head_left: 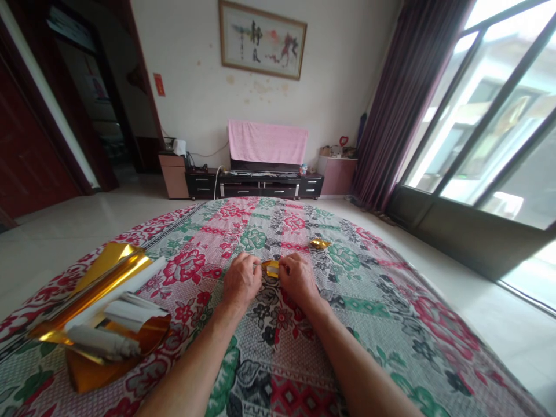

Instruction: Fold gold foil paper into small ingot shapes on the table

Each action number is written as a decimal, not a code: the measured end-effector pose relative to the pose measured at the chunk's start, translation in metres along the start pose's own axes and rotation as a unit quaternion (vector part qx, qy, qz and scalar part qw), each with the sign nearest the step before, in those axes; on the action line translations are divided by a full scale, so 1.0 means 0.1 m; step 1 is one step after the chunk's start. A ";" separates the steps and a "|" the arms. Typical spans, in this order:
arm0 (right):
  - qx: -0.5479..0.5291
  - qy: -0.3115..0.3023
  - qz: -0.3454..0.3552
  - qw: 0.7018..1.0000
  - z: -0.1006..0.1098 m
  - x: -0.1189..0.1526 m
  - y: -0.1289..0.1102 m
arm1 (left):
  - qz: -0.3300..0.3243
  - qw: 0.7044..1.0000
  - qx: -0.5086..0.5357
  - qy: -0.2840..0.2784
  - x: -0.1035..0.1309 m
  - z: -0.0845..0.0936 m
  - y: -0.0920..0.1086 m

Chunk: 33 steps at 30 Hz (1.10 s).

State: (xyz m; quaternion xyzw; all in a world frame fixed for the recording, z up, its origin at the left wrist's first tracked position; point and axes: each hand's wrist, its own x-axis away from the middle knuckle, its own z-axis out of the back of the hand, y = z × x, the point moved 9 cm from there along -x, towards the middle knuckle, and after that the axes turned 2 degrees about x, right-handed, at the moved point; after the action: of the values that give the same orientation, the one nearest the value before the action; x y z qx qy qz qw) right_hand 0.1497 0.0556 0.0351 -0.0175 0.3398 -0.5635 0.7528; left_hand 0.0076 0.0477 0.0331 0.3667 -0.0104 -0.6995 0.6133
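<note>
A small piece of folded gold foil paper (273, 269), pale along its middle, is stretched between my two hands just above the patterned cloth (260, 324). My left hand (244, 278) pinches its left end between thumb and fingers. At the other end, my right hand (299, 279) grips it with curled fingers. Beyond my right hand lies a finished-looking gold foil ingot shape (320, 244), resting apart on the cloth. The fingertips partly cover both ends of the paper.
Rolled and loose gold foil sheets (102, 289) lie at the left, with pale folded strips (130, 313) on top. Past the table's far edge stands a low black cabinet (260, 186) under a pink cloth (268, 141). Windows (495, 116) are at the right.
</note>
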 end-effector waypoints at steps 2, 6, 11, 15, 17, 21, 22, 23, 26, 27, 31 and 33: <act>0.010 0.006 -0.010 1.000 0.01 0.00 0.00 | 0.000 1.000 -0.006 -0.007 0.01 -0.01 0.00; 0.010 0.020 -0.009 1.000 0.01 0.01 -0.03 | -0.050 0.998 0.023 -0.036 0.02 -0.09 0.09; -0.026 0.019 0.010 0.999 0.00 0.01 -0.03 | -0.115 0.991 0.027 -0.070 0.05 -0.14 0.20; -0.058 -0.002 0.044 0.997 0.03 0.00 -0.03 | -0.128 0.989 0.012 -0.080 0.05 -0.16 0.22; -0.069 -0.028 0.076 0.994 0.04 0.00 -0.05 | -0.128 0.988 0.006 -0.082 0.04 -0.18 0.21; -0.084 -0.101 0.167 0.977 0.02 0.05 -0.16 | -0.139 0.987 -0.001 -0.082 0.04 -0.19 0.21; -0.089 -0.112 0.179 0.973 0.02 0.06 -0.17 | -0.141 0.987 -0.003 -0.080 0.04 -0.19 0.21; -0.093 -0.120 0.184 0.971 0.03 0.07 -0.19 | -0.143 0.987 -0.003 -0.079 0.04 -0.19 0.21; -0.098 -0.135 0.174 0.970 0.07 0.07 -0.21 | -0.142 0.987 0.000 -0.078 0.04 -0.17 0.21; -0.096 -0.141 0.167 0.971 0.07 0.07 -0.22 | -0.141 0.987 0.002 -0.079 0.04 -0.17 0.21; -0.103 -0.140 0.167 0.970 0.08 0.07 -0.24 | -0.137 0.987 0.010 -0.079 0.04 -0.16 0.22; -0.109 -0.139 0.185 0.967 0.06 0.08 -0.25 | -0.133 0.988 0.011 -0.076 0.04 -0.17 0.21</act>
State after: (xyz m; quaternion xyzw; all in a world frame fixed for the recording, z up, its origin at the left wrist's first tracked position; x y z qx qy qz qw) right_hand 0.1329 0.0374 0.0457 -0.1146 0.2888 -0.3655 0.8774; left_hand 0.0342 0.0466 0.0289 0.3173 -0.0159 -0.8008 0.5078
